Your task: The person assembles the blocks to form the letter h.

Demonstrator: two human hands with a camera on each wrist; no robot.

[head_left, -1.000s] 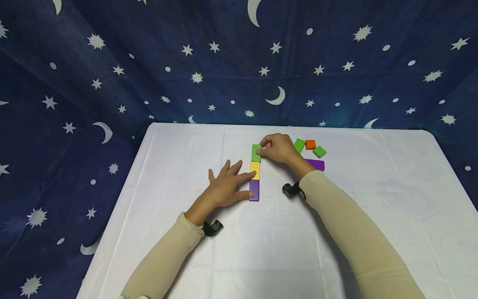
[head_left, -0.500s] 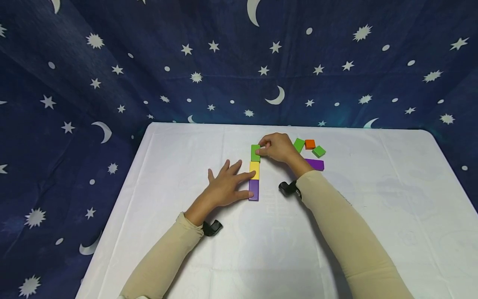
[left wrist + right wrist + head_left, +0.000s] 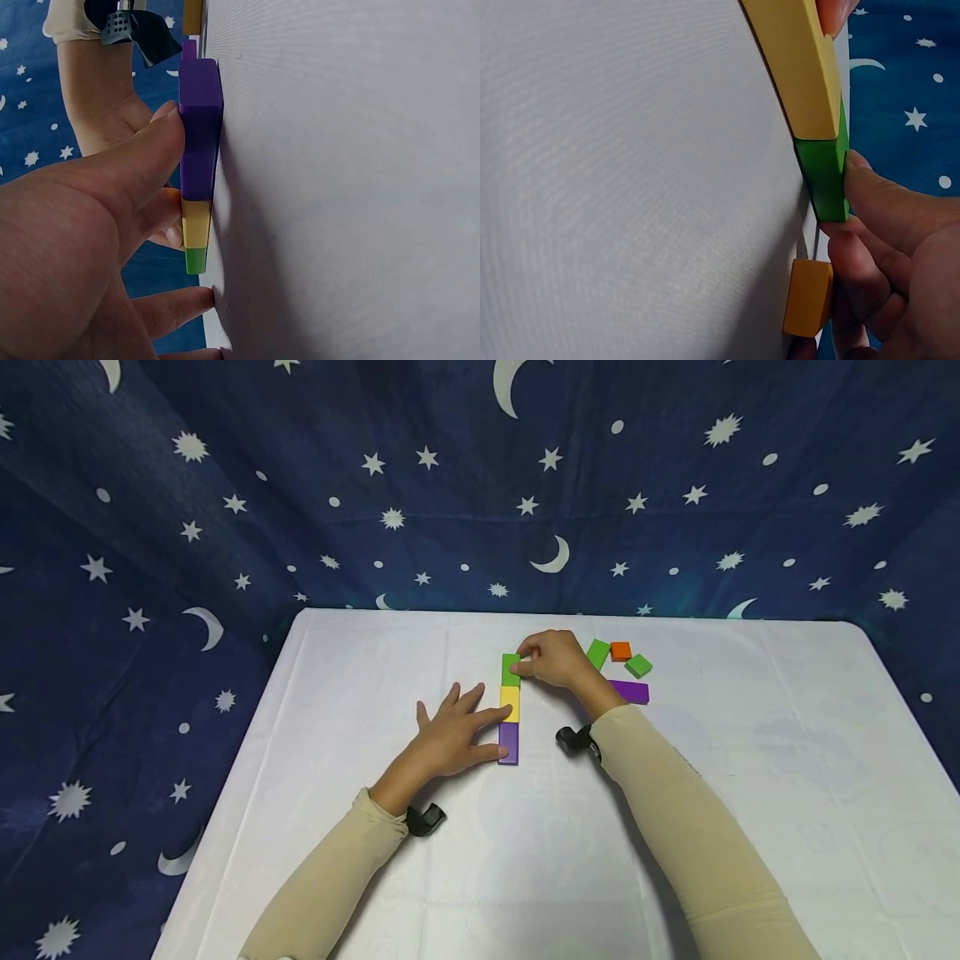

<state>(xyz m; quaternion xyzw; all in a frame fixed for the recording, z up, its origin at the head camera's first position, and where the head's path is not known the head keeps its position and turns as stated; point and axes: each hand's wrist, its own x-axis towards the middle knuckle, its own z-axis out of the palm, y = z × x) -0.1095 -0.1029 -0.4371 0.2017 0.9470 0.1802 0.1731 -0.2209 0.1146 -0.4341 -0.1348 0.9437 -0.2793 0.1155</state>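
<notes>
A purple block point(image 3: 508, 745), a yellow block point(image 3: 509, 703) and a green block point(image 3: 511, 669) lie end to end in a line running away from me. My left hand point(image 3: 447, 737) has its fingers spread, the thumb touching the purple block and the index finger touching the yellow one. At the far end, my right hand point(image 3: 557, 658) pinches the green block between thumb and fingers. An amber block point(image 3: 808, 298) shows beside the right hand's lower fingers in the right wrist view; whether they hold it, I cannot tell. The head view hides it.
Right of the right hand lie another green block point(image 3: 597, 653), an orange block point(image 3: 620, 652), a smaller green block point(image 3: 638, 666) and a purple block point(image 3: 630, 692), partly behind the wrist. A white cloth covers the table point(image 3: 570, 860). A starry dark-blue curtain point(image 3: 450, 485) hangs behind.
My right forearm has swung slightly to the left. Both hands keep their places on the line of blocks.
</notes>
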